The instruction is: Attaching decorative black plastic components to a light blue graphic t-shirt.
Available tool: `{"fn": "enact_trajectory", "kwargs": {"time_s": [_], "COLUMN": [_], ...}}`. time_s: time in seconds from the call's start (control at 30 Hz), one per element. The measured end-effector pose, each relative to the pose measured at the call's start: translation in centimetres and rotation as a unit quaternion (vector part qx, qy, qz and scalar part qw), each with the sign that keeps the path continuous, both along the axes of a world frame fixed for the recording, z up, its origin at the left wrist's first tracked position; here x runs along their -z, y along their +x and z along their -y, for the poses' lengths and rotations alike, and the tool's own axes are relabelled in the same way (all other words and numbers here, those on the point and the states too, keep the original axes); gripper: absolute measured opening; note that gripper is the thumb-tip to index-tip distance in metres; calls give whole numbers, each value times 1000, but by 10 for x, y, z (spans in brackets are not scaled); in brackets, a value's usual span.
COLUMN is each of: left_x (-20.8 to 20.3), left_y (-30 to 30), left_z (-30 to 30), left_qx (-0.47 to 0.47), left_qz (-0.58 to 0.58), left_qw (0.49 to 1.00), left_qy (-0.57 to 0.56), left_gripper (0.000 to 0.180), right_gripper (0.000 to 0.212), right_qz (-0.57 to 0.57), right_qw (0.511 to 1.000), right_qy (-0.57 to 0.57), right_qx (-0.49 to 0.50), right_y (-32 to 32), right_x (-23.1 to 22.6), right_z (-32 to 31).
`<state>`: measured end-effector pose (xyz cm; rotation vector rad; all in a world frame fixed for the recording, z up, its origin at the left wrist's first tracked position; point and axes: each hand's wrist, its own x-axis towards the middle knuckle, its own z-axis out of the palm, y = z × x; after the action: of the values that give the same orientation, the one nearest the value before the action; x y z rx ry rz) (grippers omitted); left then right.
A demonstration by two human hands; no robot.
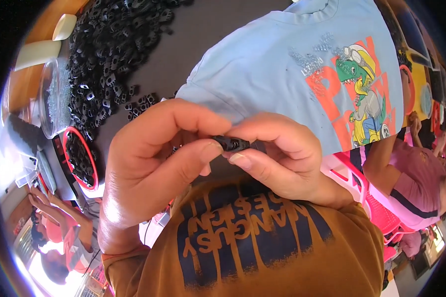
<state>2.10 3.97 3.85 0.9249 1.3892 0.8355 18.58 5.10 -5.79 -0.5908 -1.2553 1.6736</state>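
A small black plastic piece (234, 144) with an opening in its side is pinched between both my hands, in front of my chest. My left hand (158, 148) grips its left end between thumb and index finger. On the other end, the thumb and index fingertip of my right hand (282, 153) are closed. Beyond my hands, a large heap of similar black plastic pieces (109, 59) covers the far left of the dark table (208, 29). A few loose pieces (142, 105) lie at the near edge of that heap, close to my left hand.
A light blue printed T-shirt (277, 64) lies across the table at right. At left stand a clear round container (54, 96) and a red-rimmed basket (95, 171) of black pieces. Other people sit on both sides; a pink plastic chair (381, 213) stands at right.
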Motion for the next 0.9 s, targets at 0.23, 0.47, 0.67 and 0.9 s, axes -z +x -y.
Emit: {"fn": "enact_trajectory", "kwargs": {"time_s": [0.23,0.47,0.67,0.9], "left_x": [6,-4,-2,2], "left_y": [-17,-13,-9,-14], "left_z": [-14,-16,-11,-11], "left_qx": [199,328,205,292], "left_qz": [-148,-302,-261,-341], "left_qw": [958,865,936,862], "left_qy": [143,230,118,235], "left_gripper": [14,20,21,18], "right_gripper": [15,17,16,16], "right_qz": [21,100,105,89], "right_qw": [999,987,988,991], "right_qy": [16,126,105,81], "right_qx": [27,6,38,67], "right_y": [0,4,0,-3], "right_x": [0,-1,-1,3], "right_z": [2,-4,-2,2]}}
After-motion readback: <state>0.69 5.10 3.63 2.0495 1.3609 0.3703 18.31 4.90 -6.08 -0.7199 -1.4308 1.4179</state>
